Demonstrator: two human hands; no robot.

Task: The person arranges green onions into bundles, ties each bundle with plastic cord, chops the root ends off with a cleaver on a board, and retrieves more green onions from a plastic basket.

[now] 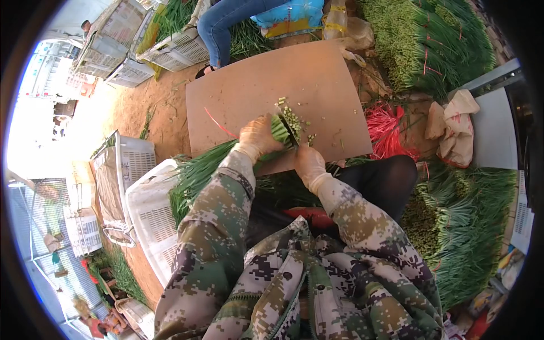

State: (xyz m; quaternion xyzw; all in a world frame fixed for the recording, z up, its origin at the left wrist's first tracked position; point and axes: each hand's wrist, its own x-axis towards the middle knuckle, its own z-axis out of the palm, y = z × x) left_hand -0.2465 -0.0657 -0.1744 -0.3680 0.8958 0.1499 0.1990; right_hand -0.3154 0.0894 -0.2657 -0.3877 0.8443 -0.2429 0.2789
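My left hand [259, 137], in a pale thin glove, is closed around a bunch of garlic chives [201, 171] near its cut end. The long green leaves trail back to the left, past my forearm. In my right hand [310, 164], also gloved, is a knife [289, 131], its dark blade lying across the stalk ends. Short trimmed stalk ends [292, 118] are scattered on the brown board [255, 76] just beyond the blade. A single red tie [219, 122] lies on the board left of my left hand.
Red ties [386, 126] are heaped right of the board. Stacked chives stand at the upper right [436, 48] and lower right [473, 226]. A white crate [153, 207] is by my left arm. Beyond the board a person's leg in jeans [218, 34] shows near more crates [175, 54].
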